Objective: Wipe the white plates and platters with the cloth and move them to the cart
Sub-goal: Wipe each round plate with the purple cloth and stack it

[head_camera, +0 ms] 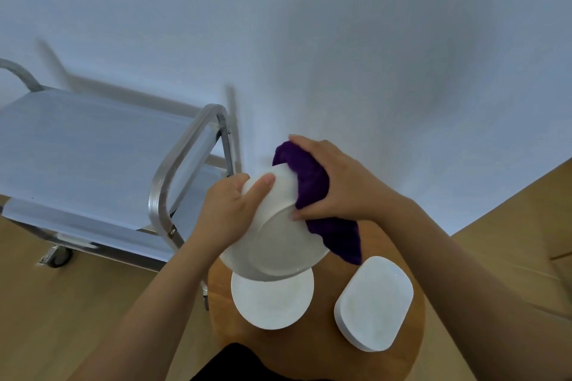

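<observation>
While your left hand (230, 210) grips the plate (275, 241) by its left rim, thumb laid straight along the upturned face and the other fingers out of sight behind it, the plate hangs tilted above the table (315, 346), clear of the wood. It is round, white, smooth and glossy, with a faint raised ring showing on the side toward you. Your right hand (337, 182) clamps the cloth (312, 176) against the plate's upper right edge: fingers close together and curled over the top of the fabric, thumb pressed low at the rim. That cloth is deep purple, thick and nappy, bunched under your palm with a loose tail drooping below your wrist. Both forearms reach in from the bottom, bare, converging on the plate. Under it, on the round wooden top, lies a second plate (272, 303), round, white and flat, partly overlapped in view by the held one. Just to its right sits a platter (373, 303), white, rounded-rectangular, thick-edged, matte with a slight speckle. At left stands the cart (93, 145), brushed metal shelves, tubular handle, a caster on the wood-look floor (62, 303). Behind is a plain pale wall (340, 40).
</observation>
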Available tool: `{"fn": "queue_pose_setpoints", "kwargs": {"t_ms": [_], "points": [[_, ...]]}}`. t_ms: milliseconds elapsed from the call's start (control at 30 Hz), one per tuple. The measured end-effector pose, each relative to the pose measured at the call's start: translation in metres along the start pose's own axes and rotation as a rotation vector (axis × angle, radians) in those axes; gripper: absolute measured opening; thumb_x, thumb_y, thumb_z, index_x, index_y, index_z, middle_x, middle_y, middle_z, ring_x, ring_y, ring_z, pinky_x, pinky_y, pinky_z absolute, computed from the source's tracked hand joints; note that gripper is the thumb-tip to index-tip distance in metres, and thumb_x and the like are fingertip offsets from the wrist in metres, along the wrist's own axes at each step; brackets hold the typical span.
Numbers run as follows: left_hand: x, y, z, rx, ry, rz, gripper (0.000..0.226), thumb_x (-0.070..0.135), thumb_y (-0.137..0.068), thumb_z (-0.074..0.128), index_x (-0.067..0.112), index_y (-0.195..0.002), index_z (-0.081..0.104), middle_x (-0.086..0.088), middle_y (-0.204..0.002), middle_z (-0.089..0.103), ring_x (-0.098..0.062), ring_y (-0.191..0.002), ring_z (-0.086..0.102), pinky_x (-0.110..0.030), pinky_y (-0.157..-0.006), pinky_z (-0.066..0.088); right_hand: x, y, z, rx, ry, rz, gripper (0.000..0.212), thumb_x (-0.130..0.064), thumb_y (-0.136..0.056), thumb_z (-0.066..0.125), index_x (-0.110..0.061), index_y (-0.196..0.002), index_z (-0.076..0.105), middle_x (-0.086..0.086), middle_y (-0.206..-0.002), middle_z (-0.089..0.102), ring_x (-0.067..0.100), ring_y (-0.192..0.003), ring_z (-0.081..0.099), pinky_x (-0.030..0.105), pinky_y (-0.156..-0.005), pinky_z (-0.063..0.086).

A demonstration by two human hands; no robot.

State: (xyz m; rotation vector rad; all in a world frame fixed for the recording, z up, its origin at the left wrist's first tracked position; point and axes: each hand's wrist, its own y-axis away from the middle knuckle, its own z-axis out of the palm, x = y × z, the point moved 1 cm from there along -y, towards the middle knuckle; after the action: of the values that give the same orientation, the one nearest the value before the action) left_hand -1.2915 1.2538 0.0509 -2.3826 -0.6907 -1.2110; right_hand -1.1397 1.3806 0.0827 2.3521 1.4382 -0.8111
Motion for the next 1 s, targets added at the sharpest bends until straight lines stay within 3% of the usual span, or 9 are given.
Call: {"fn": "queue_pose_setpoints", "kwargs": {"t_ms": [100,200,400,500,567,667,833,900,1000], "points": [[0.002,0.0,-0.011,0.121,0.121,-0.011,0.061,0.063,-0.072,0.049,0.003,-0.062,0.048,0.0,-0.054,0.042,-0.004,-0.044,0.039,-0.015,-0.045,0.034,0.008,0.005,0.001,0.192,-0.398,0.097,0.099,-0.04,-0.055,0.085,-0.045,-0.136,0.029,-0.024,-0.13,0.043,-0.003,-0.114,0.048,0.026,-0.094,0.048],[0.001,-0.001,-0.018,0.181,0.253,-0.08,0.051,0.053,-0.084,0.056,0.012,-0.057,0.044,0.009,-0.046,0.039,-0.002,-0.04,0.037,-0.01,-0.041,0.031,0.015,0.012,0.007,0.375,-0.733,0.145,0.089,-0.032,-0.054,0.083,-0.035,-0.131,0.039,-0.016,-0.123,0.051,-0.001,-0.105,0.057,0.022,-0.079,0.053],[0.011,0.004,-0.002,0.366,0.705,-0.439,0.043,0.059,-0.087,0.047,0.032,-0.058,0.065,0.017,-0.054,0.062,-0.001,-0.055,0.06,-0.029,-0.06,0.049,0.017,0.019,0.05,0.746,-1.187,0.427,0.081,-0.042,-0.052,0.078,-0.017,-0.123,0.049,0.008,-0.114,0.062,0.023,-0.098,0.065,0.033,-0.074,0.057],[0.007,0.014,0.004,0.139,0.809,-0.368,0.037,0.067,-0.081,0.051,0.04,-0.07,0.072,0.014,-0.072,0.072,-0.006,-0.07,0.069,-0.026,-0.057,0.053,0.024,0.018,0.034,0.706,-1.28,0.46,0.068,-0.033,-0.061,0.078,-0.01,-0.12,0.053,0.011,-0.102,0.066,0.023,-0.085,0.067,0.032,-0.067,0.055],[0.002,0.012,-0.015,-0.273,0.949,-0.324,0.046,0.072,-0.066,0.063,0.035,-0.09,0.076,0.001,-0.092,0.075,-0.018,-0.088,0.071,-0.027,-0.061,0.056,0.033,0.021,0.015,0.56,-1.276,0.457,0.051,-0.031,-0.068,0.075,-0.011,-0.112,0.058,0.01,-0.095,0.068,0.024,-0.082,0.067,0.033,-0.066,0.054],[0.002,-0.002,-0.028,-0.733,1.06,-0.374,0.066,0.06,-0.052,0.083,0.015,-0.099,0.076,-0.008,-0.091,0.074,-0.023,-0.08,0.071,-0.031,-0.063,0.057,0.038,0.021,-0.003,0.311,-1.106,0.449,0.043,-0.03,-0.073,0.073,-0.013,-0.11,0.059,0.009,-0.094,0.069,0.023,-0.081,0.067,0.031,-0.065,0.055],[0.009,-0.009,-0.01,-0.664,1.145,-0.495,0.074,0.038,-0.035,0.095,0.008,-0.099,0.074,-0.014,-0.093,0.073,-0.026,-0.079,0.072,-0.033,-0.06,0.058,0.03,0.012,-0.009,0.355,-0.941,0.462,0.039,-0.03,-0.072,0.077,-0.02,-0.107,0.061,0.005,-0.097,0.07,0.021,-0.082,0.068,0.028,-0.064,0.054],[0.009,-0.007,-0.007,-0.619,1.169,-0.448,0.058,0.043,-0.048,0.09,0.011,-0.094,0.077,-0.012,-0.093,0.074,-0.024,-0.082,0.072,-0.032,-0.062,0.058,0.032,0.013,-0.006,0.463,-0.916,0.455,0.044,-0.037,-0.072,0.076,-0.026,-0.111,0.06,0.0,-0.102,0.069,0.018,-0.088,0.068,0.03,-0.071,0.056],[0.007,-0.006,-0.003,-0.498,1.194,-0.398,0.032,0.042,-0.08,0.056,0.021,-0.087,0.079,-0.006,-0.093,0.075,-0.021,-0.083,0.072,-0.032,-0.063,0.058,0.034,0.023,0.014,0.564,-0.937,0.477,0.059,-0.044,-0.067,0.07,-0.029,-0.122,0.053,0.0,-0.111,0.065,0.017,-0.095,0.066,0.034,-0.08,0.055]]}}
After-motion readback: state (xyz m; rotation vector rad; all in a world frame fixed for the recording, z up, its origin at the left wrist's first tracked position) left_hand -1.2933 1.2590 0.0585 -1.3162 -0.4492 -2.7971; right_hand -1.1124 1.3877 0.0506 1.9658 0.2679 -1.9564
